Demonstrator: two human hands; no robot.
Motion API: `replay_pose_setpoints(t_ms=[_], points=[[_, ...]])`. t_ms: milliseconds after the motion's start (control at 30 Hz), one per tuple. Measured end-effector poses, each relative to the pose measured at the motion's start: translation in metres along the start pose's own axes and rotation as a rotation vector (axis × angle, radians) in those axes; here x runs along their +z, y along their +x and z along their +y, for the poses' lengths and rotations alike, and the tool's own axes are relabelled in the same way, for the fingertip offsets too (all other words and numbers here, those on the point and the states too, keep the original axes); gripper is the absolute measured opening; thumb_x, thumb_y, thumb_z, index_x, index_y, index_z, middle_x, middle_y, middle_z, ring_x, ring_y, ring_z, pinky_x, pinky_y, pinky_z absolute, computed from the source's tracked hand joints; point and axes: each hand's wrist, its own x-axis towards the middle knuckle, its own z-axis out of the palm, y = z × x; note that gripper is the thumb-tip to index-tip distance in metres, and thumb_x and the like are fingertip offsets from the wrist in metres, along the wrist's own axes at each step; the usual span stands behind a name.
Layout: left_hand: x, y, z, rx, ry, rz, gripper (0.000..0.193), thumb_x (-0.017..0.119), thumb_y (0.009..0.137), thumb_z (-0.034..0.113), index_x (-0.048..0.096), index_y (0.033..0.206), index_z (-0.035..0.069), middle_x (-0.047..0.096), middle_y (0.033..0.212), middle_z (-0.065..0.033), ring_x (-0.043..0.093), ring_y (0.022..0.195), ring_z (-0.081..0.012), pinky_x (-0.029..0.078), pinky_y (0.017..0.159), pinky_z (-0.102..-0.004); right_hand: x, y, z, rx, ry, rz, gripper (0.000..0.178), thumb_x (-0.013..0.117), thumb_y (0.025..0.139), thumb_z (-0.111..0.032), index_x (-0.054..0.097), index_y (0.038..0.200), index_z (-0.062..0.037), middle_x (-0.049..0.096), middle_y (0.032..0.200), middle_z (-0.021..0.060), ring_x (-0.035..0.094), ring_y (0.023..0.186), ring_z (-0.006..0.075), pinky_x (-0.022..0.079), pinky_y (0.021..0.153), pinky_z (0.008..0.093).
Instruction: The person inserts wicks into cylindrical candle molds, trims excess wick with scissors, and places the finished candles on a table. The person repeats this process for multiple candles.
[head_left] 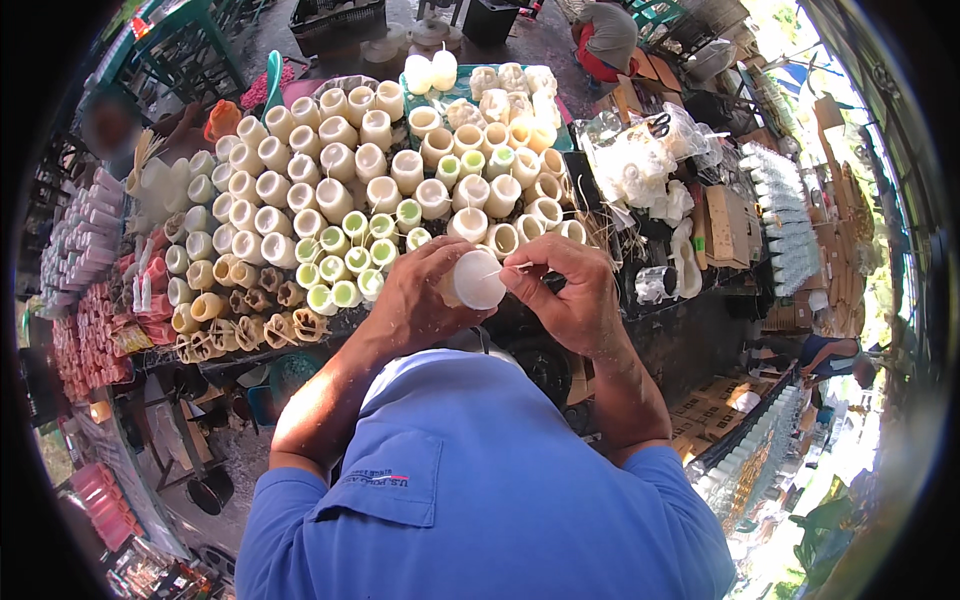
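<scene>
Candle [480,281] clamped in the left hand [420,295], right hand [568,290] pinching its wick [496,271]!
Right fingertips [523,285] together at the candle's pale round face; just beyond the grip, cream candles [385,193] crowd close, green ones [345,293] to its left, pink pieces [105,335] piled far left; out right, a box [730,228], and farther ahead, scissors [659,125] on white plastic [640,165].

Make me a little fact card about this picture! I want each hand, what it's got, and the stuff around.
Left hand: holding a white candle
Right hand: fingertips pinching a thin wick at the candle's top
Beyond the hands: rows of cream candles, with some green candles among them
Far right: rows of clear glasses
Shirt: blue
</scene>
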Motion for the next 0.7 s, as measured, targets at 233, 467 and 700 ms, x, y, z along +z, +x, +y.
replay_pose_setpoints(t_ms=[233, 467, 700], points=[[0.002, 0.004, -0.005, -0.015, 0.015, -0.027, 0.067, 0.096, 0.07, 0.021, 0.069, 0.127, -0.001, 0.07, 0.129, -0.0198, 0.072, 0.112, -0.0364, 0.058, 0.098, -0.0434, 0.019, -0.002, 0.011, 0.115, 0.019, -0.094, 0.011, 0.077, 0.093, -0.009, 0.073, 0.101, -0.0018, 0.072, 0.088, 0.007, 0.066, 0.079, 0.0143, 0.054, 0.072, 0.0309], [0.0, 0.007, 0.004, -0.121, -0.063, 0.028, 0.067, 0.096, 0.072, 0.019, 0.068, 0.131, 0.003, 0.069, 0.131, -0.0187, 0.071, 0.116, -0.0355, 0.057, 0.099, -0.043, 0.011, 0.002, 0.007, 0.009, -0.084, -0.04, 0.014, 0.075, 0.094, -0.011, 0.073, 0.104, -0.001, 0.069, 0.094, 0.012, 0.069, 0.084, 0.0271, 0.056, 0.075, 0.0387], [0.002, 0.017, -0.019, 0.116, 0.052, 0.219, 0.035, 0.089, 0.084, 0.018, 0.078, 0.115, 0.006, 0.07, 0.13, -0.0174, 0.072, 0.113, -0.0329, 0.06, 0.093, -0.0404, 0.018, -0.001, 0.002, -0.292, -0.441, -0.028, 0.025, 0.082, 0.091, -0.019, 0.077, 0.108, -0.0017, 0.066, 0.11, 0.0102, 0.063, 0.099, 0.0292, 0.052, 0.089, 0.0408]])
